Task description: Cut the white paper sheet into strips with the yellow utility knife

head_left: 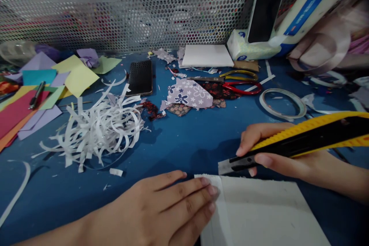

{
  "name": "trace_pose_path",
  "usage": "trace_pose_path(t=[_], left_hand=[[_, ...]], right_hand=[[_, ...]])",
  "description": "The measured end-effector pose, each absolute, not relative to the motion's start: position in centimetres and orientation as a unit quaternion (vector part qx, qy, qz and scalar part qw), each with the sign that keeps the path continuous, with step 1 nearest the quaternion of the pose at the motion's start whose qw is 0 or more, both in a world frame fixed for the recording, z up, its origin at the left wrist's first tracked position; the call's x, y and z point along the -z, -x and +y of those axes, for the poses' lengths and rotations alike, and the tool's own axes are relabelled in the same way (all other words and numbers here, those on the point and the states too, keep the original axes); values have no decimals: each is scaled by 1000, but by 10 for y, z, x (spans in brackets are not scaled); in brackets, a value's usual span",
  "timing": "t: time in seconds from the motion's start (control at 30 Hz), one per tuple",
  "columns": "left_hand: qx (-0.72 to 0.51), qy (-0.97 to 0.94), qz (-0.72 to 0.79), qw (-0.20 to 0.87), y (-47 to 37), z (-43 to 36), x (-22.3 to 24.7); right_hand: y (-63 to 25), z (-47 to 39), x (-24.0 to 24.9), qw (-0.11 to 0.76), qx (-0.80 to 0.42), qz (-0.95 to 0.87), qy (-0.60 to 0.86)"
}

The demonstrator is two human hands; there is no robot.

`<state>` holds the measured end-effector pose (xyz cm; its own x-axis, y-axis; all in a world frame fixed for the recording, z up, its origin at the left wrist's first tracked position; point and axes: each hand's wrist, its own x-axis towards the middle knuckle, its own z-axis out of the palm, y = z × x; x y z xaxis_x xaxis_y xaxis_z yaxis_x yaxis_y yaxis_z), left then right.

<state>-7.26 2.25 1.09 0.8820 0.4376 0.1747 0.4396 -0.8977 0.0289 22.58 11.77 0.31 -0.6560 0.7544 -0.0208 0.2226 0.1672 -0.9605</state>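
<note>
A white board (pixel 271 211) lies at the bottom right, with a narrow white strip (pixel 215 203) along its left edge. My left hand (pixel 173 207) rests flat with outstretched fingers, their tips on that strip. In my right hand (pixel 273 157) is a yellow and black utility knife (pixel 305 138), gripped between thumb and fingers. Its blade is out and points left, just above the board's top edge near the strip. Whether the blade touches the board cannot be told.
Shredded white paper strips (pixel 100 130) are piled at the left, beside coloured papers (pixel 17 111). Behind lie a phone (pixel 140 77), patterned scraps (pixel 190 94), scissors (pixel 242 82) and a tape roll (pixel 282 103). A perforated metal panel (pixel 144 11) stands at the back.
</note>
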Motion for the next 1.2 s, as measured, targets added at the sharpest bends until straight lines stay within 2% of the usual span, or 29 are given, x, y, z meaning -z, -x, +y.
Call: trace_pose_path(t=[0.9,1.2], left_hand=[[96,970,-224,-1,72,25,-14],[95,969,-229,-9,72,24,-15]], right_hand=[[-227,117,-2,224,-538,-733,352],[-223,114,-5,203,-572,-711,355]])
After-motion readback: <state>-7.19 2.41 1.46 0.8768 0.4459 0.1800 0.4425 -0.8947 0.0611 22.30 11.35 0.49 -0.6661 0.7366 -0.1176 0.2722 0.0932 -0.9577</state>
